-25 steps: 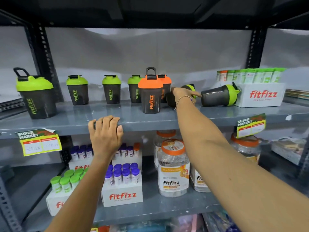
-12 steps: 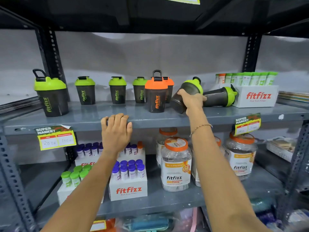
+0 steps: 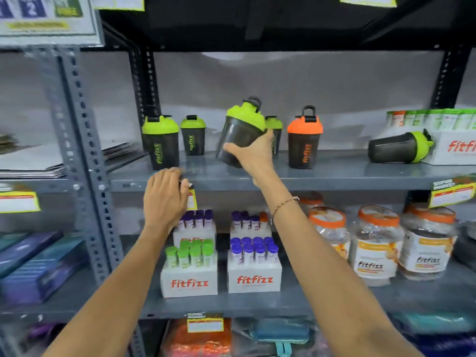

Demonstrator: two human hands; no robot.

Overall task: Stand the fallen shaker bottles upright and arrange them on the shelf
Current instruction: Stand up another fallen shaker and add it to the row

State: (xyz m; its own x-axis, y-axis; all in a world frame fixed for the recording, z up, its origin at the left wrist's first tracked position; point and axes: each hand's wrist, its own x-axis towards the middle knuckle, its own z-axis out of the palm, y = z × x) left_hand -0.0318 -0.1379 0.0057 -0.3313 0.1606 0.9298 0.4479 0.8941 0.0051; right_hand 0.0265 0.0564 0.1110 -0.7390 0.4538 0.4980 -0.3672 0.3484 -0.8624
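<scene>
My right hand point(image 3: 253, 154) grips a dark shaker bottle with a green lid point(image 3: 238, 132), held tilted just above the grey shelf point(image 3: 334, 173), lid up and leaning right. My left hand point(image 3: 164, 197) rests on the shelf's front edge, fingers curled, holding nothing. Upright on the shelf stand two green-lidded shakers point(image 3: 161, 140) point(image 3: 193, 135) at the left, another green-lidded one point(image 3: 275, 132) partly hidden behind my right hand, and an orange-lidded shaker point(image 3: 304, 140). A further green-lidded shaker point(image 3: 399, 148) lies on its side at the right, lid against a white box.
A white fitfizz box of tubes point(image 3: 453, 145) stands at the shelf's right end. The shelf below holds fitfizz tube boxes point(image 3: 253, 278) and clear jars with orange lids point(image 3: 376, 246). A perforated steel upright point(image 3: 87, 161) stands left; price tags point(image 3: 452, 193) hang on shelf edges.
My right hand lifted the fallen green-lidded shaker off the shelf, turned it nearly upright and carried it left past the orange-lidded one. The view shifted left. My left hand stays at the shelf edge.
</scene>
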